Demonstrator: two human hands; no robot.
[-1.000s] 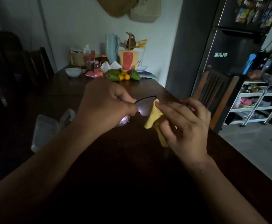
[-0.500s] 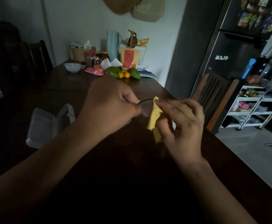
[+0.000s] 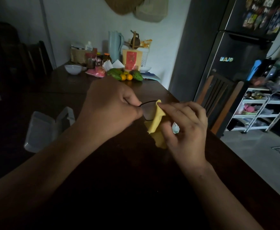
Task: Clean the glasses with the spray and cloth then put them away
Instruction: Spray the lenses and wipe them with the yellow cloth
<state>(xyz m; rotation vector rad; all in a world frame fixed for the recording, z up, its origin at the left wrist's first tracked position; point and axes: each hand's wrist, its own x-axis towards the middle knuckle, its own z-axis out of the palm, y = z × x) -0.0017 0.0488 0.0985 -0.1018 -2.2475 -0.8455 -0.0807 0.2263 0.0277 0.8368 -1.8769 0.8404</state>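
Above the dark wooden table (image 3: 132,176), my left hand (image 3: 109,105) grips dark-rimmed glasses (image 3: 148,112) by the frame; only one lens shows past my fingers. My right hand (image 3: 185,127) pinches a yellow cloth (image 3: 157,123) folded over the right edge of that lens, and the cloth's loose end hangs down toward the table. A clear, open glasses case (image 3: 43,128) lies on the table to the left of my left arm. A small pale object (image 3: 175,128) shows behind my right fingers; I cannot tell what it is.
At the table's far end stand a white bowl (image 3: 73,69), jars, a pale blue jug (image 3: 115,45), green and orange fruit (image 3: 124,75). A wooden chair (image 3: 219,98) stands at the right edge, a dark fridge (image 3: 227,52) and white trolley (image 3: 259,110) beyond.
My hands and the glasses have risen slightly in view as my head tilted down. The cloth has slid along the lens, covering more of its right side.
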